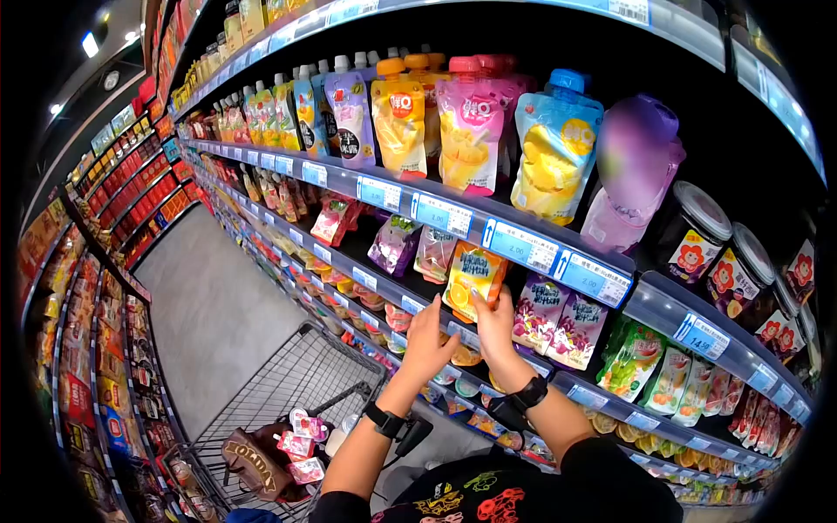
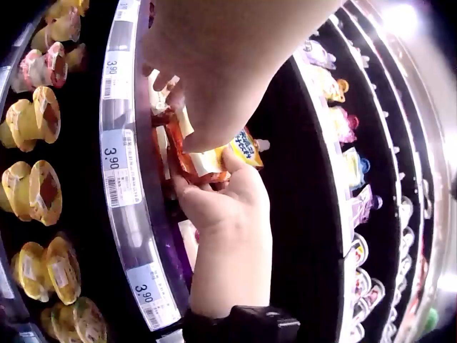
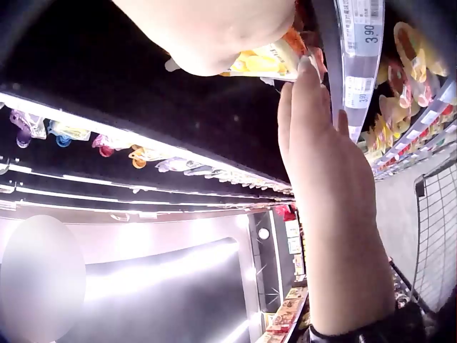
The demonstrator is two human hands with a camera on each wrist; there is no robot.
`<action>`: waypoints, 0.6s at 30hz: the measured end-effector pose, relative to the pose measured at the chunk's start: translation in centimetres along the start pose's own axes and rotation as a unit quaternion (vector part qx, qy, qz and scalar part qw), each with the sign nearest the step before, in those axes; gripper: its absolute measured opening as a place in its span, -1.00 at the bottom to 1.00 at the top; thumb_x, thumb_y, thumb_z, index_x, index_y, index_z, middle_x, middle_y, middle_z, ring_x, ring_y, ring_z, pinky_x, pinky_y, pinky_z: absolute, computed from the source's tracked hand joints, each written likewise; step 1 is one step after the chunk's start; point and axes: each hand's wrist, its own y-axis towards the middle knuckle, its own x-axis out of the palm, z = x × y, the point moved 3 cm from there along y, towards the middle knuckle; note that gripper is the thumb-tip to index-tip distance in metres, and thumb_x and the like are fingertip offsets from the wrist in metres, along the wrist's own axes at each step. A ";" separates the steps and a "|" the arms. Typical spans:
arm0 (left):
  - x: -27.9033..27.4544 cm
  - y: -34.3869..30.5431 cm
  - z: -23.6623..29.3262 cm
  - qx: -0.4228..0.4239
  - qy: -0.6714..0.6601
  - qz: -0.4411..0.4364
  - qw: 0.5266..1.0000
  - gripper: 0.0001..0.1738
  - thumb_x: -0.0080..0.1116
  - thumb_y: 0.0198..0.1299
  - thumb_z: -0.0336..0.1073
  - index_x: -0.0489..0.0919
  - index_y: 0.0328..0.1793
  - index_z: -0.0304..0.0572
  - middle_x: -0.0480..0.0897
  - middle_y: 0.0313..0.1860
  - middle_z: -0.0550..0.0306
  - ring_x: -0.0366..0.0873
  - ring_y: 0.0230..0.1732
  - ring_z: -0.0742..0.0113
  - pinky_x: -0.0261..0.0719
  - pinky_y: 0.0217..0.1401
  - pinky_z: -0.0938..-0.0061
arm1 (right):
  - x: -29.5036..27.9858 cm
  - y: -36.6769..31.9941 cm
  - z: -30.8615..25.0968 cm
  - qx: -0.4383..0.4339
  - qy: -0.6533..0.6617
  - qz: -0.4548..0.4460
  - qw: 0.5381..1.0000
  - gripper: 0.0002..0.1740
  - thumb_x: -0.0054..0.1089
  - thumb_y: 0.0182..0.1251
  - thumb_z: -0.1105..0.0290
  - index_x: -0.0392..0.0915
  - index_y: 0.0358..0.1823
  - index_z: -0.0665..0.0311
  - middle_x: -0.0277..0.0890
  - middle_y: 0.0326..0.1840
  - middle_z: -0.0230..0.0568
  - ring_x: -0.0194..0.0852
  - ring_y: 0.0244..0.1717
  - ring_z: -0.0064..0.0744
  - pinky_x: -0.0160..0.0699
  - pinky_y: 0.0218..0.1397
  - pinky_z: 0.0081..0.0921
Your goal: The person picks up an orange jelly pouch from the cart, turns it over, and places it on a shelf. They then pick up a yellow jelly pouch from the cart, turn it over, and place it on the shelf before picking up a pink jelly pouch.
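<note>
On the lower shelf in the head view, an orange drink pouch [image 1: 471, 277] with orange slices printed on it stands between other flavours. My right hand [image 1: 497, 333] pinches its lower right side, thumb on the front. The left hand [image 1: 427, 345] is at the pouch's other side, its fingers fairly straight and reaching toward it. In the left wrist view the right hand [image 2: 227, 207] grips the pouch [image 2: 246, 148], partly covered by my near left hand. The right wrist view shows the left hand's [image 3: 318, 136] extended fingertips right at the pouch's edge [image 3: 268, 61].
Purple grape pouches [image 1: 556, 318] stand to the right on the same shelf. Above, a shelf edge with price tags [image 1: 523, 247] carries large spouted pouches [image 1: 554, 157]. At lower left is a shopping cart [image 1: 261, 392] holding a brown bag [image 1: 255, 462] and pink packs [image 1: 296, 444].
</note>
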 end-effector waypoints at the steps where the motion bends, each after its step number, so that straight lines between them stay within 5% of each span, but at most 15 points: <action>1: 0.4 0.4 0.1 0.006 0.024 -0.006 1.000 -0.15 0.21 -0.03 -0.19 0.09 0.34 -0.42 0.32 0.17 -0.27 0.21 0.22 -0.14 0.14 0.25 0.12 | 0.0 0.2 0.5 0.006 0.017 0.007 1.000 -0.69 0.07 0.24 0.49 0.27 -0.01 0.34 0.41 -0.08 -0.23 0.40 -0.08 -0.48 0.39 -0.02 -0.55; 6: 2.0 1.3 -0.3 -0.001 0.116 0.002 0.993 0.00 0.25 -0.11 0.02 0.08 0.32 -0.53 0.36 0.12 -0.20 0.22 0.19 -0.03 0.05 0.20 0.13 | 0.3 0.0 1.9 0.048 0.063 0.042 0.996 -0.63 0.07 0.21 0.49 0.24 0.03 0.37 0.38 -0.04 -0.14 0.38 -0.04 -0.37 0.36 0.03 -0.49; 15: 2.8 3.0 0.5 0.002 0.160 0.054 0.986 0.00 0.34 -0.28 0.00 0.20 0.26 -0.48 0.42 0.02 -0.13 0.26 0.16 0.05 0.06 0.18 0.15 | 0.1 0.7 1.0 0.044 -0.037 -0.025 0.998 -0.52 0.05 0.16 0.53 0.11 0.10 0.41 0.29 0.03 -0.06 0.33 0.07 -0.27 0.31 0.10 -0.44; 18: 2.7 3.4 0.6 0.002 0.153 0.064 0.986 -0.01 0.35 -0.32 -0.01 0.23 0.24 -0.45 0.43 0.00 -0.13 0.28 0.14 0.04 0.08 0.20 0.18 | 0.1 -0.3 -0.7 0.096 0.021 -0.050 0.994 -0.47 0.07 0.12 0.53 0.07 0.11 0.44 0.26 0.05 -0.07 0.30 0.09 -0.30 0.31 0.13 -0.43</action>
